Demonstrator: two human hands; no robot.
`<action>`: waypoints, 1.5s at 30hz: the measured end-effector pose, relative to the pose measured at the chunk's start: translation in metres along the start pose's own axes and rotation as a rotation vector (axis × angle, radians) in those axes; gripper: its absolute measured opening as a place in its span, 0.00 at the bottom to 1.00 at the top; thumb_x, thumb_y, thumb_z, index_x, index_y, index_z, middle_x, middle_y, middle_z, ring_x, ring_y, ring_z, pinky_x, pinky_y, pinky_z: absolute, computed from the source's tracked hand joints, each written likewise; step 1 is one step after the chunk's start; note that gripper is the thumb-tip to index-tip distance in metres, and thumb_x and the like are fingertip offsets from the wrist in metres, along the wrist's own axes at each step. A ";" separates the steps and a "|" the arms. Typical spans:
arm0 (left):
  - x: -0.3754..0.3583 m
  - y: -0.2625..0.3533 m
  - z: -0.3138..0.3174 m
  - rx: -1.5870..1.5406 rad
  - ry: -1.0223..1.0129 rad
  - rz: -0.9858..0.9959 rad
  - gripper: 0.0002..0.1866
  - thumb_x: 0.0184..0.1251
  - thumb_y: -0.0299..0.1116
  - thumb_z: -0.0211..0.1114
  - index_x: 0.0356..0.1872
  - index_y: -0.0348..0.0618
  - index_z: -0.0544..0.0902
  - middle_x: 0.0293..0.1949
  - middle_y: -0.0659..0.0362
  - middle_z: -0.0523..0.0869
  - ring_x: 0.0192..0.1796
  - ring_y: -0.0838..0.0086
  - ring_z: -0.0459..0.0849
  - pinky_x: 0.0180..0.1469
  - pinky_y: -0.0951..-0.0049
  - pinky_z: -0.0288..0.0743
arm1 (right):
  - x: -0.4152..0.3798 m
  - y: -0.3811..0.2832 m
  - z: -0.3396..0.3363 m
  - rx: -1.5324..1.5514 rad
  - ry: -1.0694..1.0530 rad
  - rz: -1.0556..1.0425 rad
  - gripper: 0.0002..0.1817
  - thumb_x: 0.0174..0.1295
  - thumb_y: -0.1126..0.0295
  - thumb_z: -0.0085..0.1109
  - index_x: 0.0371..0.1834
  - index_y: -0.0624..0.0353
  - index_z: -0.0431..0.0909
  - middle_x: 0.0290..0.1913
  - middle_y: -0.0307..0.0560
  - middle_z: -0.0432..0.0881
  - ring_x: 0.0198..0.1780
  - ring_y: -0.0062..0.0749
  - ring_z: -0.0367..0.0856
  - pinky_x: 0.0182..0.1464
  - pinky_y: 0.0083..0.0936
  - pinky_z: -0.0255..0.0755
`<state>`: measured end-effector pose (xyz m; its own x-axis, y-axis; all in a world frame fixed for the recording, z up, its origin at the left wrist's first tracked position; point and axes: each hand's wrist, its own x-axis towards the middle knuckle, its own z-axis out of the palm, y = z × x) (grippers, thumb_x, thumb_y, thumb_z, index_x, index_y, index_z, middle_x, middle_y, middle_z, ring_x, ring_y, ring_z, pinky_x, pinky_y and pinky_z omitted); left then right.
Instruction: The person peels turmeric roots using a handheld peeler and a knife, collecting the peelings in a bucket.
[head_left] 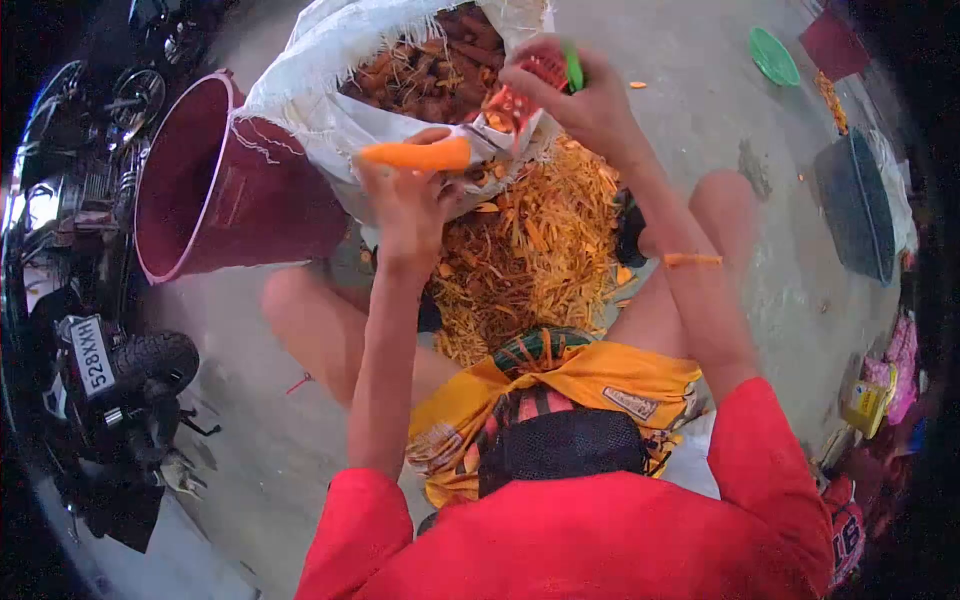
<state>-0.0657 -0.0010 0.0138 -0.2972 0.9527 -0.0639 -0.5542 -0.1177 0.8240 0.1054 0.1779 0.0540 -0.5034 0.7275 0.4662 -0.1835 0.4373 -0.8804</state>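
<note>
An orange, peeled carrot (415,153) lies sideways in the grip of my left hand (405,205), in front of the open white sack (340,120). Fingers of my right hand (598,108) close round a red and green peeler (540,80), blurred by motion, at the sack's right edge. Its working end is hard to make out. Rough brown unpeeled carrots (440,75) fill the sack's mouth. Below both hands, a heap of orange peelings (535,245) covers the floor between my legs.
A large maroon tub (235,190) lies tipped left of the sack. Beyond it stands a motorcycle (120,350). To the right are a green basket (774,57), a dark basin (855,205) and a yellow packet (866,405). A yellow cloth (600,375) covers my lap.
</note>
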 end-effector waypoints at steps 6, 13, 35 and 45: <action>0.002 -0.012 0.002 0.713 0.190 0.034 0.25 0.81 0.57 0.53 0.40 0.44 0.81 0.32 0.68 0.76 0.35 0.83 0.71 0.39 0.77 0.64 | -0.011 0.014 -0.008 -0.498 -0.751 -0.026 0.18 0.63 0.58 0.71 0.47 0.60 0.82 0.34 0.53 0.84 0.35 0.45 0.83 0.42 0.35 0.77; -0.005 -0.006 0.003 0.973 0.106 0.017 0.22 0.75 0.47 0.65 0.46 0.31 0.84 0.26 0.66 0.79 0.31 0.84 0.72 0.34 0.74 0.69 | -0.016 0.017 0.002 -0.480 -0.778 -0.018 0.16 0.60 0.60 0.73 0.40 0.62 0.81 0.34 0.55 0.85 0.37 0.50 0.85 0.41 0.40 0.77; 0.030 0.187 -0.134 -0.722 0.265 0.393 0.15 0.72 0.45 0.64 0.42 0.42 0.83 0.37 0.61 0.86 0.38 0.73 0.82 0.45 0.68 0.77 | -0.008 0.036 -0.035 -0.835 -0.962 0.264 0.19 0.54 0.58 0.75 0.38 0.62 0.81 0.33 0.56 0.85 0.38 0.54 0.84 0.42 0.43 0.76; 0.135 0.070 -0.030 0.710 0.109 -0.078 0.12 0.74 0.34 0.64 0.54 0.45 0.86 0.41 0.63 0.87 0.41 0.78 0.83 0.47 0.72 0.80 | 0.003 0.003 -0.054 -0.848 -0.891 0.339 0.20 0.54 0.62 0.74 0.49 0.57 0.85 0.43 0.56 0.87 0.49 0.53 0.86 0.53 0.44 0.80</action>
<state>-0.1676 0.1106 0.0457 -0.3737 0.9132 -0.1627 0.0510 0.1954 0.9794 0.1493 0.2099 0.0580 -0.8696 0.4076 -0.2786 0.4934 0.7387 -0.4593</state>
